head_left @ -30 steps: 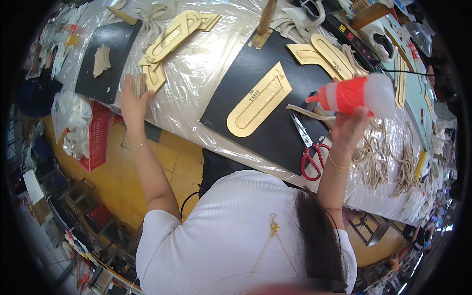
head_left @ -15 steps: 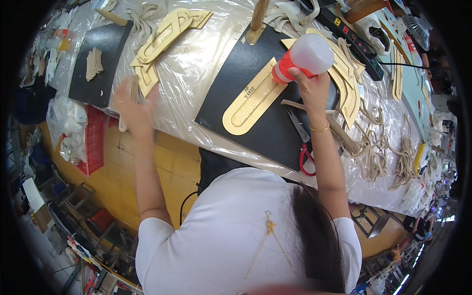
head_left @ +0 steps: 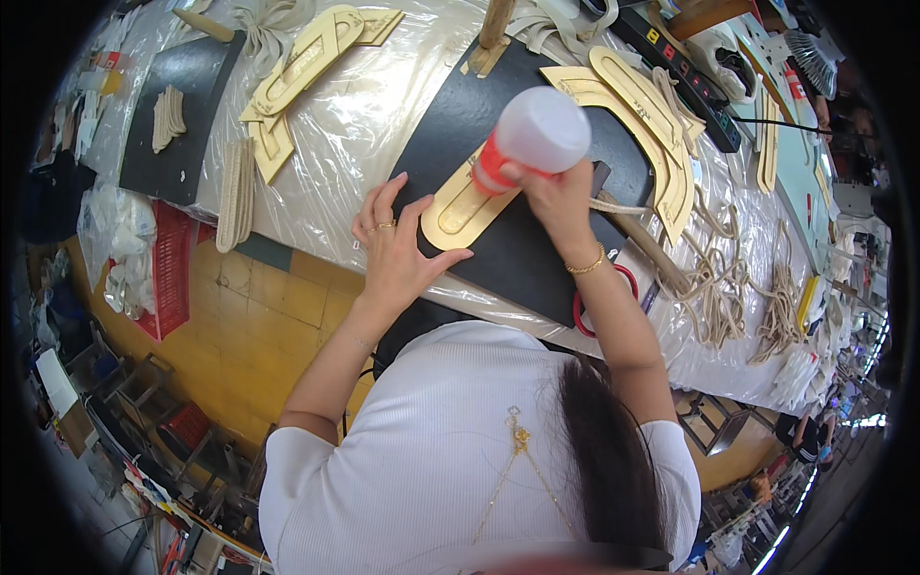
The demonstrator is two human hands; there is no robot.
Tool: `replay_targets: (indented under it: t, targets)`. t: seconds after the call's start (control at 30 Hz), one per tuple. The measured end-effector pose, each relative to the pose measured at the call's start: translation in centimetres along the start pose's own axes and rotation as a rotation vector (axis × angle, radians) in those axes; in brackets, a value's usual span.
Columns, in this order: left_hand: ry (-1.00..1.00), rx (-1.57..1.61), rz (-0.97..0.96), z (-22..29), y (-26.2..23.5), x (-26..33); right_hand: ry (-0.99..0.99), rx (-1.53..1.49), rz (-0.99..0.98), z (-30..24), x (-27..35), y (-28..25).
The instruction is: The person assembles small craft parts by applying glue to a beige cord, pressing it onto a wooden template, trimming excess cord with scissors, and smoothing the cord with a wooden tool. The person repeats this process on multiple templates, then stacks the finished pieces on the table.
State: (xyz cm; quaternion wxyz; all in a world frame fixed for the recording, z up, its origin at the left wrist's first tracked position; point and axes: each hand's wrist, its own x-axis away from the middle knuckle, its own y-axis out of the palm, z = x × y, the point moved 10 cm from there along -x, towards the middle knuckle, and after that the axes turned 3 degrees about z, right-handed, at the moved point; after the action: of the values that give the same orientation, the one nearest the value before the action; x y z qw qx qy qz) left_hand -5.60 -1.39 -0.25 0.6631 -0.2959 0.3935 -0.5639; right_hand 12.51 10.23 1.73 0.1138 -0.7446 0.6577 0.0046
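My right hand (head_left: 558,199) grips a squeeze bottle (head_left: 544,129), red at one end and cloudy white at the other. The bottle is tilted, its red end down over a long pale board with a rounded groove (head_left: 443,226); its tip is hidden. Beside the board's near rounded end is my left hand (head_left: 395,244), fingers spread, thumb and fingertips at its edge. Under the board lies a black mat (head_left: 422,144). Scissors with red handles (head_left: 579,311) are mostly covered by my right forearm.
A hammer with a wooden handle (head_left: 652,254) lies right of the mat, near tangled beige cords (head_left: 719,292). More grooved boards (head_left: 676,196) sit beyond. At the left are a flat bundle of cord (head_left: 236,192), other boards (head_left: 311,62) and a red crate (head_left: 172,268).
My left hand has come from the cord bundle at the table's left edge to the board's near end. My right hand has brought the bottle nearer and to the left along the board.
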Motion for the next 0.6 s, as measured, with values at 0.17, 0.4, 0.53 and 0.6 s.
replay_targets:
  t: [0.17, 0.4, 0.53, 0.6]
  targets:
    - [-0.022, 0.013, 0.0, -0.5, 0.3, 0.2, 0.053, -0.078, -0.157, -0.9, 3.2, 4.3]
    - [-0.081, 0.015, -0.065, -0.6, 0.7, -0.1, -0.462, 0.366, 0.106, -6.8, 0.1, -1.8]
    - [-0.015, 0.063, 0.033, 1.4, -1.2, -1.3, -0.66, 0.299, 0.44, -11.8, 0.0, -11.6]
    - [0.078, 0.064, 0.057, 3.4, -1.3, -2.6, -0.495, -0.236, 0.606, -11.1, 0.2, -17.3]
